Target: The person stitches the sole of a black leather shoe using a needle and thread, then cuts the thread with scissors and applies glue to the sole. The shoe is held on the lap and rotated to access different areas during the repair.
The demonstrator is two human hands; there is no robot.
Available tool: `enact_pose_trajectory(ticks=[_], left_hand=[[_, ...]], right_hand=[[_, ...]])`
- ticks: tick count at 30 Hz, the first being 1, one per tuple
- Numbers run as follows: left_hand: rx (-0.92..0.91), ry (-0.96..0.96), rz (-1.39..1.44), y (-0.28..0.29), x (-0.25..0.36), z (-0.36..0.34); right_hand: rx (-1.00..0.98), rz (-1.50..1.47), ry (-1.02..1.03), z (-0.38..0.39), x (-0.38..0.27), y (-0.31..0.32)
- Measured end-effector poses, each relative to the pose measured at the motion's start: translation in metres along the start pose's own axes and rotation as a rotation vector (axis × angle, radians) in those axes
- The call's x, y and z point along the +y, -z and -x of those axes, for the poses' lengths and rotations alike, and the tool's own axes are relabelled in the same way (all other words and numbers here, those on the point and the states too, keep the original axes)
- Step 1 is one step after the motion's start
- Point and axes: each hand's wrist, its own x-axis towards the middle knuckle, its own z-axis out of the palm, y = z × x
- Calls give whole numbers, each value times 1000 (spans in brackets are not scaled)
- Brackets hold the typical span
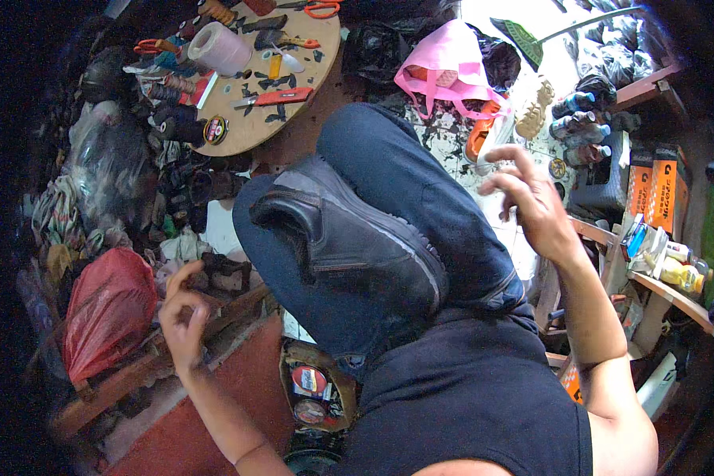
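Note:
A black leather shoe (357, 246) lies on its side across my lap, on my dark trousers (404, 174), with the edge of its sole toward the upper right. My left hand (184, 321) is raised to the left of my leg, fingers loosely bent and apart, holding nothing. My right hand (531, 202) is up to the right of my knee, fingers spread and curved, also empty. Neither hand touches the shoe.
A round wooden table (309, 119) holds thread spools, scissors, a knife and scraps. A red plastic bag (111, 309) and piled materials lie left. A pink bag (444, 63) is beyond my knee. Right are plastic bottles (579, 127), boxes (666, 190) and a wooden shelf (682, 301).

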Motion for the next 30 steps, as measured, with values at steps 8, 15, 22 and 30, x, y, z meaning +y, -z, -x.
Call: enact_pose_trajectory(ticks=[8, 15, 22, 30], left_hand=[[-137, -47, 46, -82, 57, -40], [-465, -79, -50, -140, 53, -81], [-489, -104, -59, -147, 48, -80], [-877, 176, 398, -175, 30, -91]], right_hand=[[-375, 322, 309, 49, 10, -27], [-375, 90, 30, 49, 4, -44], [-468, 201, -160, 44, -17, -35], [-752, 775, 228, -4, -50, -23]])
